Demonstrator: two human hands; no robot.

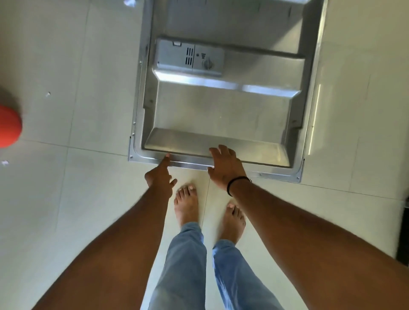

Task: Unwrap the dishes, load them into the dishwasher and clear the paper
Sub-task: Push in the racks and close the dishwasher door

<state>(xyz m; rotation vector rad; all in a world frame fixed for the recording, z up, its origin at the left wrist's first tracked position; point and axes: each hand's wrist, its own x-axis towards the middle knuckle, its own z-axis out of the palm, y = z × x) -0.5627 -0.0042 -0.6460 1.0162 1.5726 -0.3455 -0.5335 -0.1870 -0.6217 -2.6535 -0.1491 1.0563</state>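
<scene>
The dishwasher door (pixel 221 115) lies open and flat in front of me, its steel inner face up, with the detergent dispenser (pixel 190 58) near the hinge side. My left hand (pixel 159 174) touches the door's front rim with a straight index finger; its other fingers are curled and hold nothing. My right hand (pixel 224 164) rests over the same front rim, fingers spread on the inner face and thumb at the edge. No dishes or racks are in view.
Pale floor tiles surround the door. A red round object (pixel 8 126) sits at the left edge. Small white paper scraps (pixel 130 2) (pixel 48 94) (pixel 4 163) lie on the floor. My bare feet (pixel 187 204) stand just before the door. A dark object (pixel 404 232) is at the right edge.
</scene>
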